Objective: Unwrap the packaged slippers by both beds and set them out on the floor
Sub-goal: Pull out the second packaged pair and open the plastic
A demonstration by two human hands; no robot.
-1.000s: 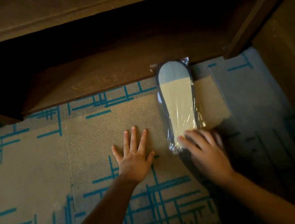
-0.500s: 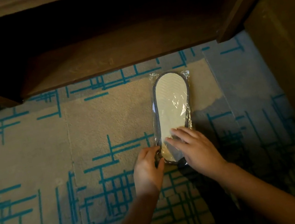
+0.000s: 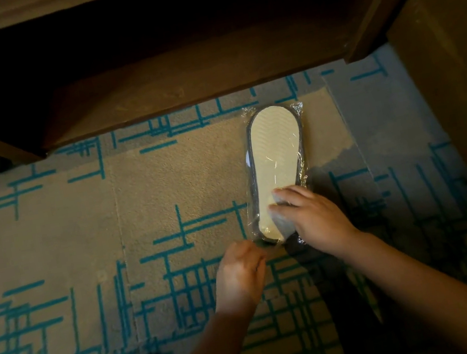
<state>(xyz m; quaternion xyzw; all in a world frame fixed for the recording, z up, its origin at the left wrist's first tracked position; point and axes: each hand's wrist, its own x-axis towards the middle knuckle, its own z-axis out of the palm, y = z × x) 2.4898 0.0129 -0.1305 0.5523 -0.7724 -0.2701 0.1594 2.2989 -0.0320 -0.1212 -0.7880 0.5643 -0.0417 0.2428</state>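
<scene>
Carpet (image 3: 74, 236) with teal line patterns fills my view, and the packaged slippers (image 3: 278, 165) lie flat on it, sole up, just in front of the dark wooden bed frame (image 3: 179, 86). I see my right hand (image 3: 314, 215) pressing flat on the pack's near end, while my left hand (image 3: 240, 275) pinches the wrapper's near corner.

Right hand (image 3: 316, 218) pressing wrapped slippers (image 3: 276, 153); left hand (image 3: 240, 275) pinching wrapper end.

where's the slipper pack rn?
Head view, right of centre: the wrapped slipper pack lies flat on the carpet, far end near the wooden furniture base, with the right hand on its near end and the left hand at its near corner.
</scene>
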